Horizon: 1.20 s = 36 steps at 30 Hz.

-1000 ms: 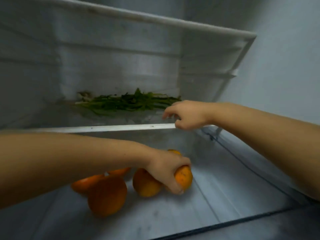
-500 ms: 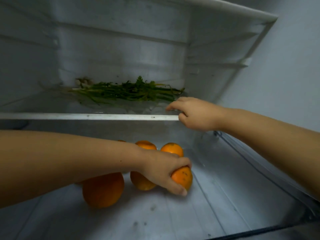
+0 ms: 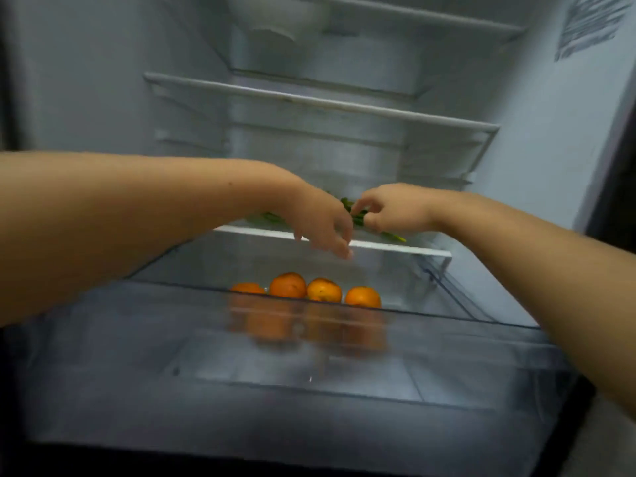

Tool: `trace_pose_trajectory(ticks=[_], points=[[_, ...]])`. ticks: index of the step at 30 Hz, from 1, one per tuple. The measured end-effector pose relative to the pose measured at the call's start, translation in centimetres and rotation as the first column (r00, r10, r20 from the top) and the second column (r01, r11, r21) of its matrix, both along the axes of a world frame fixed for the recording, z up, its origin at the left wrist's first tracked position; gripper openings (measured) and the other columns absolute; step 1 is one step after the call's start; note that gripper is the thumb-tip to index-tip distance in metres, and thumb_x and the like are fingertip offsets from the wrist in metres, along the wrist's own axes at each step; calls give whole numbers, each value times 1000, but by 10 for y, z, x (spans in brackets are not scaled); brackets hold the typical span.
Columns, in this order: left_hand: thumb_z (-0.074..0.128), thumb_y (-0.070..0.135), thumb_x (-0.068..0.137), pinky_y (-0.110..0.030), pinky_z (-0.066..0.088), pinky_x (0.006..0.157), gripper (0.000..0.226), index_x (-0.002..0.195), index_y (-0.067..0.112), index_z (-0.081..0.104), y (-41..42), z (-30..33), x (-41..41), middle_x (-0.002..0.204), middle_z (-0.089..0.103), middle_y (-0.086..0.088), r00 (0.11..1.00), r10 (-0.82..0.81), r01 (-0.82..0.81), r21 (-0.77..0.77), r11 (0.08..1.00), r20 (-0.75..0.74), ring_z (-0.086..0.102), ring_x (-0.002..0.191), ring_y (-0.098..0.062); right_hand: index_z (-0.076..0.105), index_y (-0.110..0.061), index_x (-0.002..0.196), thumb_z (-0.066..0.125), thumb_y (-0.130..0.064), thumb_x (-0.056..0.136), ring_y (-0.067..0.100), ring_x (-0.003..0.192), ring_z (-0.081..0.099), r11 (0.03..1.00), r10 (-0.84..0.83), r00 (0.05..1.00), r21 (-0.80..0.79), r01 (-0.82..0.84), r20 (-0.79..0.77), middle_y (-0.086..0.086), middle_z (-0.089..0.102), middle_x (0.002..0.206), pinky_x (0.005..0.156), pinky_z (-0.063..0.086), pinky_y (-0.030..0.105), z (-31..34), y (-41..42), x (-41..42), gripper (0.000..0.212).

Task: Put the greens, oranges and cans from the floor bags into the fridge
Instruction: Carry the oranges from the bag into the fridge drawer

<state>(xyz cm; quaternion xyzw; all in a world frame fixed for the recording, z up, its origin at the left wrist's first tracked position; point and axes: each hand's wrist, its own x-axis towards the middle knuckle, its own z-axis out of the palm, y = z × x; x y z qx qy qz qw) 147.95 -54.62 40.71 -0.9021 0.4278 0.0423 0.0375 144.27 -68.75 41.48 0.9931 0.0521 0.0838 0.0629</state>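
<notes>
The left hand (image 3: 321, 223) hangs over the front edge of the lowest shelf (image 3: 395, 245), its grip loose, fingers drooping apart and holding nothing. Below it, four oranges (image 3: 288, 285) sit in a row inside the clear drawer (image 3: 447, 339), touching or nearly so. The greens (image 3: 358, 218) lie on that lowest shelf, partly hidden behind both hands. The right hand (image 3: 395, 210) reaches in, thumb and fingers pinched on the greens' stems.
</notes>
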Motion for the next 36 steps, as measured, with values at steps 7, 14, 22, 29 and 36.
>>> trace_pose_trajectory(ticks=[7, 14, 22, 29, 36], points=[[36, 50, 96, -32, 46, 79, 45, 94, 15, 65, 67, -45, -78, 92, 66, -4, 989, 147, -138, -279, 950, 13, 60, 87, -22, 67, -18, 105, 42, -24, 95, 19, 95, 62, 977, 133, 989, 162, -141, 61, -4, 65, 96, 89, 48, 32, -57, 16, -85, 27], [3, 46, 80, -29, 29, 59, 62, 77, 18, 58, 71, -107, -89, 90, 69, -1, 733, 462, -172, -521, 836, 499, 63, 88, -26, 60, -23, 94, 17, -43, 100, 27, 108, 56, 998, -63, 907, 10, 65, 416, 2, 63, 109, 71, 37, 34, -103, 7, -125, 47], [-5, 46, 75, -29, 39, 59, 81, 102, 25, 69, 59, -103, -57, 101, 71, 2, 679, 514, -115, -616, 779, 524, 64, 89, -22, 60, -26, 123, 19, -37, 101, 20, 123, 48, 997, -62, 891, 68, 36, 450, -6, 56, 133, 89, 40, 33, -93, -4, -93, 47], [23, 33, 99, -28, 33, 103, 48, 145, 28, 37, 48, -84, -18, 152, 34, 6, 831, 466, -248, -549, 798, 303, 36, 137, -15, 27, -30, 148, 16, -32, 101, 14, 145, 18, 994, -45, 979, 110, 24, 196, -5, 19, 158, 116, 17, 35, -80, -20, -38, 49], [19, 33, 100, -34, 31, 107, 49, 142, 17, 40, 34, -75, 34, 152, 35, -3, 869, 421, -284, -436, 854, 259, 37, 136, -23, 11, -26, 152, 6, -33, 102, 13, 147, 8, 990, -100, 995, 103, 99, 5, -4, 7, 160, 119, 5, 38, -75, -40, 22, 51]])
